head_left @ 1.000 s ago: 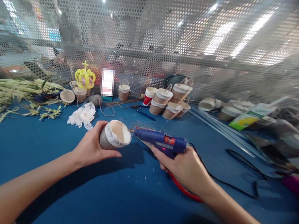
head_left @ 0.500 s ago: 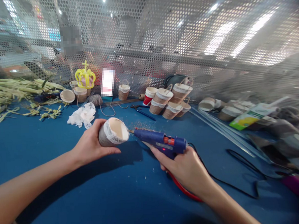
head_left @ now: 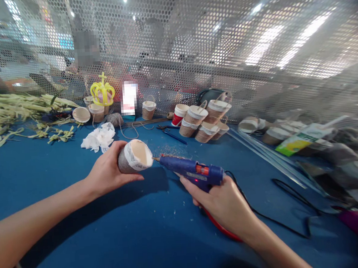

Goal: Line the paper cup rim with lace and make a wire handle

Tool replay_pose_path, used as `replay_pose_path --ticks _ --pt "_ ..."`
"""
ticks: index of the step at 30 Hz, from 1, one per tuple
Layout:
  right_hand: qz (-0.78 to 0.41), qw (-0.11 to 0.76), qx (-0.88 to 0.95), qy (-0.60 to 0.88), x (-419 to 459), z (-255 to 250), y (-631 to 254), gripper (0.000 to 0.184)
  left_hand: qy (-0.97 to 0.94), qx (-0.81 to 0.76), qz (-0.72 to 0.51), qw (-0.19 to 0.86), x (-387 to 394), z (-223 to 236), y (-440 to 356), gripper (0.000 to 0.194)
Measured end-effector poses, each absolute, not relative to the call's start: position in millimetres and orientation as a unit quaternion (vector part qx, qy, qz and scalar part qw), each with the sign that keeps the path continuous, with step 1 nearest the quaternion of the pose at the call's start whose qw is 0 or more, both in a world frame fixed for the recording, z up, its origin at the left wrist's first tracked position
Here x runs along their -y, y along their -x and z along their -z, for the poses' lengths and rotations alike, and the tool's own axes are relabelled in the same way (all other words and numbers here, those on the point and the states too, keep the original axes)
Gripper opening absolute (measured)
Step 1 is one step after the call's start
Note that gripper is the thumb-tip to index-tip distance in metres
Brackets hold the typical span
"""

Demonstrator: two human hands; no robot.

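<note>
My left hand [head_left: 110, 170] is closed around a paper cup [head_left: 128, 160] wrapped in grey cord, with a white lace-like band round its rim. The cup is tilted, its pale open mouth turned up and to the right. In my right hand [head_left: 219, 198] is a blue glue gun [head_left: 185, 168] with a small red light lit on its side. Its metal nozzle points left and meets the right edge of the cup's rim, or lies very close to it. Part of a red handle [head_left: 222, 226] shows below my right hand, on the blue table [head_left: 137, 241].
Crumpled white lace [head_left: 98, 137], grey yarn [head_left: 115, 119] and pliers [head_left: 173, 136] lie beyond my hands. Several wrapped cups [head_left: 207, 130] are stacked at the back. A black cord [head_left: 275, 221] and clear sticks [head_left: 268, 157] lie right; dried stalks [head_left: 22, 105] left. A perforated metal screen [head_left: 173, 41] stands behind.
The cup and the glue gun have shifted very slightly left, the nozzle staying at the rim. Both hands keep their grip.
</note>
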State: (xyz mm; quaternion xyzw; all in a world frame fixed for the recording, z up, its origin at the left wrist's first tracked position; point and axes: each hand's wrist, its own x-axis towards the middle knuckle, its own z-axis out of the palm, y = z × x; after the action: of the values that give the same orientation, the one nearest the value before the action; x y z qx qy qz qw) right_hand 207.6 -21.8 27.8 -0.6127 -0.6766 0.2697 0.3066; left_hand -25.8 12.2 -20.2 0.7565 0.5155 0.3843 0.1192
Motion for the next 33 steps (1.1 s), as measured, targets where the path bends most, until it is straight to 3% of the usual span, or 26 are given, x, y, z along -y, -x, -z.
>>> replay_pose_path --ticks 8,13,21,33 --pt "-0.281 0.304 0.656 0.631 20.7 -13.6 -212.6 0.024 -0.772 -0.501 -0.384 0.083 -13.2 23.9 27.6 0.066" --pt "-0.255 0.299 0.682 0.617 20.4 -26.2 -208.2 0.017 -0.781 -0.490 -0.379 0.079 -12.2 25.0 27.9 0.067" --pt "-0.229 0.311 0.706 0.593 19.7 -23.4 -211.3 0.019 -0.792 -0.481 -0.363 0.097 -9.0 21.4 25.6 0.063" --pt "-0.282 0.329 0.665 0.608 20.1 -21.1 -210.8 0.020 -0.806 -0.451 -0.362 0.129 -7.2 23.3 25.1 0.064"
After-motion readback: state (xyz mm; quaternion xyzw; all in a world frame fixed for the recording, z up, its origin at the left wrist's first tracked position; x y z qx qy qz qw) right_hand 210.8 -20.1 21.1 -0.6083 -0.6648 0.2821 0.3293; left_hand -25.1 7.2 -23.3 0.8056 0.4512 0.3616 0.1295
